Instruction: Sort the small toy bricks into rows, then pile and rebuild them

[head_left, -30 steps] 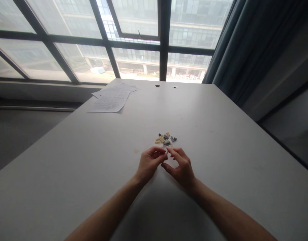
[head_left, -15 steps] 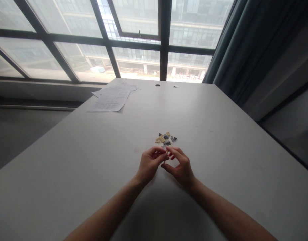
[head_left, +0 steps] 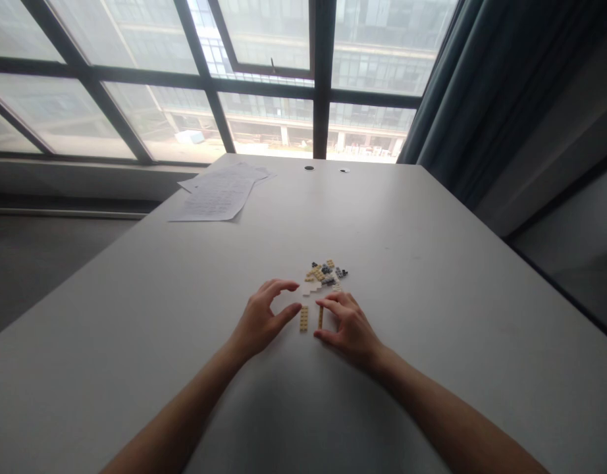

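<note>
Now drawing apart from its partner, the left hand is hanging released; a tan studded plate is lying beside its thumb on the bench; loose bricks are lying beyond both hands' fingers; the right hand is pinching a narrow tan piece.

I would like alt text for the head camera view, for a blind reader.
Two bare hands, the right hand holding a narrow tan brick, the left hand open by another tan brick, near a small brick pile.
</note>
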Demonstrator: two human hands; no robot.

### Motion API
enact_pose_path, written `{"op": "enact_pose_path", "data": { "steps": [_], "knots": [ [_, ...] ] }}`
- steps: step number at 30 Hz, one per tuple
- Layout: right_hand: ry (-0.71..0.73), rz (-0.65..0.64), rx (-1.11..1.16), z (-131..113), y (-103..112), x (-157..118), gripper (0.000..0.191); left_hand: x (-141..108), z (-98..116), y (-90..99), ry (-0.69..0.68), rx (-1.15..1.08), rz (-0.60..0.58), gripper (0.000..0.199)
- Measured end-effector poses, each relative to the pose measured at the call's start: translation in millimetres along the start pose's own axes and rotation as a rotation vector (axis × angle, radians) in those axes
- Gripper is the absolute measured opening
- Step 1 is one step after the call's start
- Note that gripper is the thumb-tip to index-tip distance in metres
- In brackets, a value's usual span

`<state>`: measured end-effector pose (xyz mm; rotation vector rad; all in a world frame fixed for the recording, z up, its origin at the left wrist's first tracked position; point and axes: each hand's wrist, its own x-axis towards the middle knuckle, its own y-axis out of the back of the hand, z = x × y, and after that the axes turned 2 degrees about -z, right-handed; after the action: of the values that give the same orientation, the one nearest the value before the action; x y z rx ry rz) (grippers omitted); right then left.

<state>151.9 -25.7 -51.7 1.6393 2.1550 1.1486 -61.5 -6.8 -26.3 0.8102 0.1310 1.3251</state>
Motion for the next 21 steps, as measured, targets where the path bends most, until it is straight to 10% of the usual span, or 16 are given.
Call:
{"op": "enact_pose_path", "data": {
  "steps": [7,21],
  "knots": [
    [0.029,-0.12,-0.169,-7,-3,7,0.061,-17,-26,-4.3,-0.194,0.352,-0.275,0.054],
    [0.002,-0.085,-0.185,-6,-3,5,0.04,-17,-29,-5.3,-0.191,0.377,-0.284,0.044]
  ]
}}
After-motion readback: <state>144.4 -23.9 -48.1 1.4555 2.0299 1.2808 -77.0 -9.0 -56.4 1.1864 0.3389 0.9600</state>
